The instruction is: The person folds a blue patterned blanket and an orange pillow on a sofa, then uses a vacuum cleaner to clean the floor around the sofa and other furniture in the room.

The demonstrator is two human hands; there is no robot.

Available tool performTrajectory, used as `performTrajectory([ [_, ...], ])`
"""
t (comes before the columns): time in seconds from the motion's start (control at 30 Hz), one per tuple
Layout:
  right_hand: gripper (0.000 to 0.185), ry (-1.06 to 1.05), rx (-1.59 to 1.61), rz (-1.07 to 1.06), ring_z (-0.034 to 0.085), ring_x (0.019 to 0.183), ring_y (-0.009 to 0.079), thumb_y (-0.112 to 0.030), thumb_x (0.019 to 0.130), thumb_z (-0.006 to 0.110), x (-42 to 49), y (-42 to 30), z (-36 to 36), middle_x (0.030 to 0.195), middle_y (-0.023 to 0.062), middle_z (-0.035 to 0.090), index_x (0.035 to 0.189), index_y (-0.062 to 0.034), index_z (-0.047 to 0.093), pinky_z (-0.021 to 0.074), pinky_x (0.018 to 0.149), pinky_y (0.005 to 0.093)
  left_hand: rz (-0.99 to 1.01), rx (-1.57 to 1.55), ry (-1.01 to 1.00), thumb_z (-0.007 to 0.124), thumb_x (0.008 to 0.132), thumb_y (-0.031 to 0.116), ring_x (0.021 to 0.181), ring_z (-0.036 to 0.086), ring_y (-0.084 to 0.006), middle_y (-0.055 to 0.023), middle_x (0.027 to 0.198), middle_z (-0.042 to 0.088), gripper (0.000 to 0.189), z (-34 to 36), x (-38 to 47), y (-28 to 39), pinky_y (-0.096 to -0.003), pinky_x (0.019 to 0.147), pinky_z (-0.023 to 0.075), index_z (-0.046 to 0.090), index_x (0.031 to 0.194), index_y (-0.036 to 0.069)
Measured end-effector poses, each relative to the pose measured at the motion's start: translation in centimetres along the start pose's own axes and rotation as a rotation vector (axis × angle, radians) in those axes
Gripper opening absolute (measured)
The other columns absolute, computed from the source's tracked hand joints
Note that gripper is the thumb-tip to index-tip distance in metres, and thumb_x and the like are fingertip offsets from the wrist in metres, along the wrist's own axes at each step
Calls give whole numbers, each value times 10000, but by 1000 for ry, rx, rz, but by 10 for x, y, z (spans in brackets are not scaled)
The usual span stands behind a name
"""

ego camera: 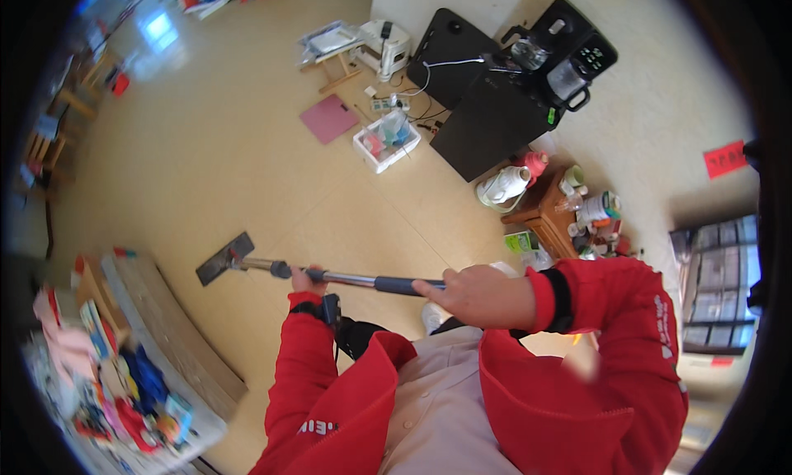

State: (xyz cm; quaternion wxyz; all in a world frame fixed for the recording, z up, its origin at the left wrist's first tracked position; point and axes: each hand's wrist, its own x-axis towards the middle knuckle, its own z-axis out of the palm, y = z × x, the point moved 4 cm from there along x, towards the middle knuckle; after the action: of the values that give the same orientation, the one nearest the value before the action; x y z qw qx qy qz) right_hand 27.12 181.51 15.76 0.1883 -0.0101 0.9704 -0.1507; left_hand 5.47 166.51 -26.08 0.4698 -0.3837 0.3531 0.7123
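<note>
A flat mop (225, 258) with a dark rectangular head lies against the tan floor, its metal pole running to the right across my body. My left hand (308, 280) is closed around the pole by a dark grip, nearer the mop head. Farther up, my right hand (486, 297) holds the blue-grey end section of the handle, partly covering it. Both arms wear red sleeves with black straps at the wrists. A white shoe (435, 317) shows below the pole, beside my right hand.
A bed or low platform (179, 326) piled with clothes stands at the left. Ahead are a white foam box (387, 159), a pink scale-like square (329, 118), a power strip (390, 105) with cables, and a black drinks machine (557, 54). Thermos flasks (504, 186) stand by a wooden cabinet (547, 224).
</note>
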Motion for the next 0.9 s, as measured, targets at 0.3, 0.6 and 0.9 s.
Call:
performTrajectory([
  [0.3,406,41,228,50,567,571,306,-109,853,448,217,-71,21,714,196,545,1232,36,440,467,477,394,97,168,112,315,883,607,607,518,-214,-54,648,505,521,-40,66,252,-414,570,461,430,879,99],
  [0.6,342,-1,331,88,578,599,334,-85,821,493,257,-81,5,710,167,551,1152,-4,469,447,504,427,30,128,-68,346,888,587,634,546,-181,-34,693,554,507,-44,55,293,-315,543,454,474,835,100],
  [0.9,402,-40,316,161,563,609,346,-44,816,442,198,-64,-38,712,161,545,1208,-107,502,432,519,427,-152,100,-53,336,893,570,758,603,-224,-65,788,627,561,-28,12,238,-371,678,501,551,859,53],
])
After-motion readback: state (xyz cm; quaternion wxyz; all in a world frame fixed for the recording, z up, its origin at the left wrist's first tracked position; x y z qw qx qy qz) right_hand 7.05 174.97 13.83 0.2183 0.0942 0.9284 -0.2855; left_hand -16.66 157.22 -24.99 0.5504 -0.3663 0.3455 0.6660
